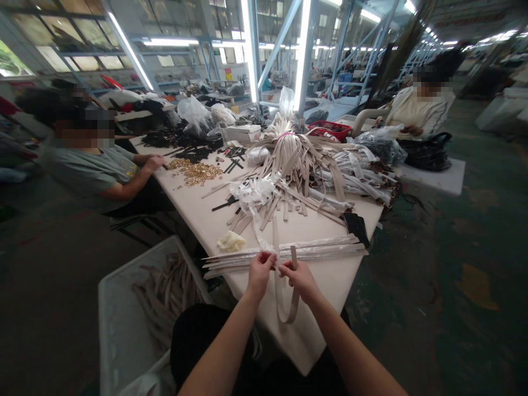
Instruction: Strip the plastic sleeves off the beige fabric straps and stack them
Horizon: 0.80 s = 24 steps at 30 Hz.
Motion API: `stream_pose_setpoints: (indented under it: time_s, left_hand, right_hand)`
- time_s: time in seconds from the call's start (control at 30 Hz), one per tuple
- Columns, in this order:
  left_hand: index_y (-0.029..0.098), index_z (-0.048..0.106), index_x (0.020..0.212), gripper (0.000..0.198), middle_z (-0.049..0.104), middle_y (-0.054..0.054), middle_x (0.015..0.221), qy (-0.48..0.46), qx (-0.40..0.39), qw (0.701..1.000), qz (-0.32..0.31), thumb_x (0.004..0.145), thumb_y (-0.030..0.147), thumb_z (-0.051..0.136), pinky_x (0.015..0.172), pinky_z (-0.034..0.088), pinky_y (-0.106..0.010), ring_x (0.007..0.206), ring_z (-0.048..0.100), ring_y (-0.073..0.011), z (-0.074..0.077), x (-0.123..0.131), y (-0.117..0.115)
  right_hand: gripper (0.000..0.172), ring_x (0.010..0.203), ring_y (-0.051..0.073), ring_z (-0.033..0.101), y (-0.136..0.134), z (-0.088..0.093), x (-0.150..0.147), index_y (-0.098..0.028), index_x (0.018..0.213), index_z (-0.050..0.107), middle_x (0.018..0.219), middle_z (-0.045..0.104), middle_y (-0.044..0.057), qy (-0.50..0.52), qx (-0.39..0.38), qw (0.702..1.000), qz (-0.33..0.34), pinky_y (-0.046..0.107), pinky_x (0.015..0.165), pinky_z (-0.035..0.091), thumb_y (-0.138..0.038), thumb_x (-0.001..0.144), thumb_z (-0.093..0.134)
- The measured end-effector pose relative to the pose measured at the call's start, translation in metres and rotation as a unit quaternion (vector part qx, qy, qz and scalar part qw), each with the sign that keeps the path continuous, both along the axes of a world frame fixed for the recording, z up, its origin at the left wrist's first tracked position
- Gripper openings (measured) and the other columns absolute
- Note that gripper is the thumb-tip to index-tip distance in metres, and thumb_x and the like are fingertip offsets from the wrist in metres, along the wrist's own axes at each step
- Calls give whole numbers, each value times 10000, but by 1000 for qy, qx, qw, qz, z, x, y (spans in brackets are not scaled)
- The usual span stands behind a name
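Bare forearms [223, 352] angled inward, left hand [260, 273] and right hand [299, 279] pinching looped beige strap [285, 314]

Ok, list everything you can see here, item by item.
beige strap: one, beige, looped between both hands
strap stack: one, off-white, near table edge
strap bundle: one, beige, tied with pink, mid-table
buckle pile: one, gold, table's left side
work table: one, cream, centre
bin: one, white, floor left, holding beige straps
basket: one, red, far table end
seated co-workers: two, grey and cream tops, left and far right
left hand: one, on strap
right hand: one, on strap
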State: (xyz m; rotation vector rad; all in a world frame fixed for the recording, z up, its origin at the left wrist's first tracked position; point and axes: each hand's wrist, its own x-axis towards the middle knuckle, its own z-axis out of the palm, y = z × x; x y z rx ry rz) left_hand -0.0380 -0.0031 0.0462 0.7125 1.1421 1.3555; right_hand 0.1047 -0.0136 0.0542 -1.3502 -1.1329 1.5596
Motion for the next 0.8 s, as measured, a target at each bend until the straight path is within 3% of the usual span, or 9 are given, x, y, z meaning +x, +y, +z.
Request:
stream_pose_setpoints:
  time_s: [0.1, 0.23, 0.3, 0.4, 0.47, 0.57, 0.7, 0.8]
  left_hand:
    - [162, 575, 723, 350, 544, 34, 624, 29, 25, 998, 54, 680, 392, 835, 529, 401, -206, 524, 488, -80, 0, -7, 10]
    - [174, 531, 747, 401, 537, 49, 644, -29, 23, 993, 111, 656, 406, 846, 533, 412, -204, 523, 488, -73, 0, -10, 13]
    - [166, 560, 783, 407, 565, 28, 664, -56, -8, 994, 95, 663, 444, 831, 524, 416, -210, 531, 509, -83, -1, -8, 9]
    - [134, 634, 810, 419, 614, -30, 687, -52, -75, 995, -31, 667, 483, 816, 473, 387, -214, 530, 539, -107, -5, -5, 0]
    - [123, 661, 764, 397, 607, -33, 649, -16, -77, 994, -71, 646, 460, 835, 450, 357, -206, 506, 519, -100, -9, -4, -3]
    - [137, 655, 699, 362, 551, 10, 562, 38, -28, 999, -10, 643, 443, 840, 432, 324, -199, 451, 446, -73, -15, -5, -1]
    - [157, 597, 659, 399, 528, 27, 529, 34, -12, 997, 65, 664, 493, 813, 411, 306, -196, 419, 432, -71, -22, -6, 4]
    - [156, 598, 661, 406, 520, 24, 498, 14, -46, 999, 14, 675, 507, 802, 402, 291, -193, 395, 430, -73, -26, -8, 2]
  right_hand:
    - [309, 429, 87, 439, -1, -4, 0, -130, 758, 687, 602, 630, 23, -5, -5, 1000, 9, 218, 410, 325, -433, 717, 731]
    - [301, 423, 85, 428, 2, -11, 0, -136, 739, 666, 559, 553, -17, -6, -6, 1000, -3, 223, 408, 339, -429, 716, 729]
    - [320, 417, 83, 421, 4, -13, -1, -137, 747, 664, 548, 527, -31, -9, -6, 1000, -10, 225, 407, 343, -448, 713, 733]
    - [359, 420, 84, 415, 8, -15, -4, -136, 729, 657, 534, 521, -28, -15, -4, 1000, -14, 224, 406, 336, -489, 716, 726]
    - [387, 422, 85, 406, 10, -16, -6, -140, 693, 646, 521, 518, -22, -22, -1, 1000, -18, 223, 400, 323, -519, 730, 709]
    - [385, 413, 87, 406, 10, -19, -11, -153, 658, 629, 516, 512, -22, -33, -4, 999, -2, 223, 395, 320, -522, 752, 683]
    - [322, 421, 87, 410, 8, -26, -13, -156, 630, 631, 512, 509, -27, -60, 3, 998, 33, 219, 408, 313, -452, 717, 723]
    - [360, 433, 89, 410, 8, -30, -12, -150, 615, 623, 509, 504, -25, -56, 5, 998, 12, 221, 424, 304, -482, 717, 721]
